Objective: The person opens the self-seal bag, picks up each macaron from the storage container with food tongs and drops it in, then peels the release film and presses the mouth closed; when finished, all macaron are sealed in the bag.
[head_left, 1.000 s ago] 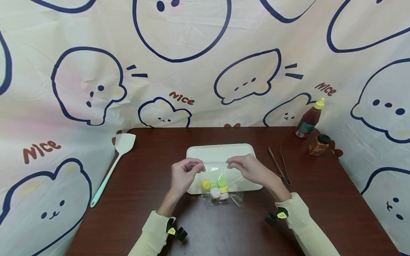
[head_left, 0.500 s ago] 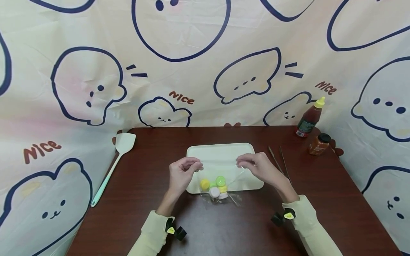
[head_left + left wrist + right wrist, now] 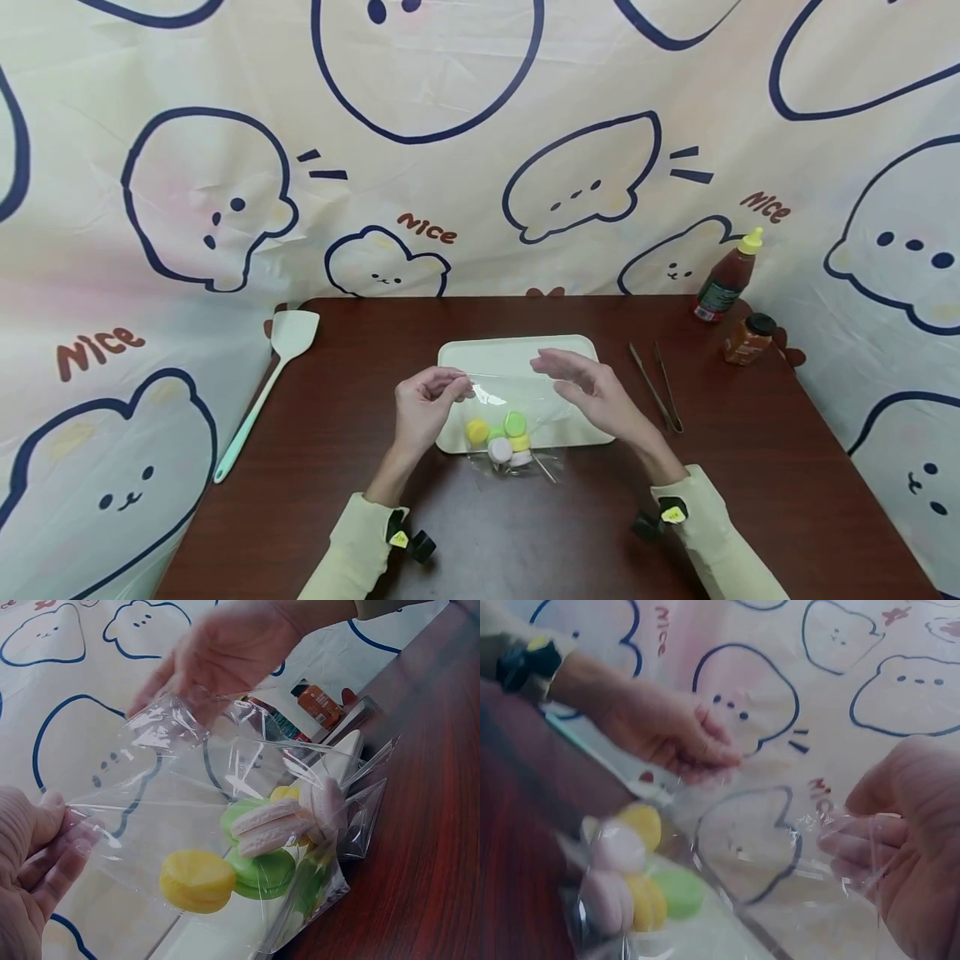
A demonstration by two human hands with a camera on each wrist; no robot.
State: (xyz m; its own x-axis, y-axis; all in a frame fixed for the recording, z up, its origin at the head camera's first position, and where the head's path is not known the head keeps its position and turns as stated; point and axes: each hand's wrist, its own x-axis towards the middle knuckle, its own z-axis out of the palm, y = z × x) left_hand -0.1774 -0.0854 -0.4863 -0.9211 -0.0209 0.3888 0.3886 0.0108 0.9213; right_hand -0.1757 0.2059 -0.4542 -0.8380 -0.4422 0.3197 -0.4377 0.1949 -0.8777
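Note:
In the head view, my left hand (image 3: 426,410) pinches the upper left edge of a clear plastic bag (image 3: 176,817) between thumb and fingers. Inside the bag's lower end lie several macarons: a yellow macaron (image 3: 196,881), green macarons (image 3: 264,874) and pale pink macarons (image 3: 268,826). My right hand (image 3: 592,392) is at the bag's upper right side, its fingers extended and the thumb apart. Film lies against or just before its fingers in the right wrist view; whether they touch it is unclear. The bag hangs over the front part of a white tray (image 3: 517,352).
A white spatula (image 3: 258,400) with a pale green handle lies at the left table edge. Metal tongs (image 3: 660,392) lie right of the tray. A red sauce bottle (image 3: 723,283) and a black-capped spice jar (image 3: 747,340) stand at the back right. A printed cloth surrounds the table.
My right hand first moved right, its fingers together at the bag's edge, then came back left and its fingers spread apart. My left hand keeps its pinch, nearly still.

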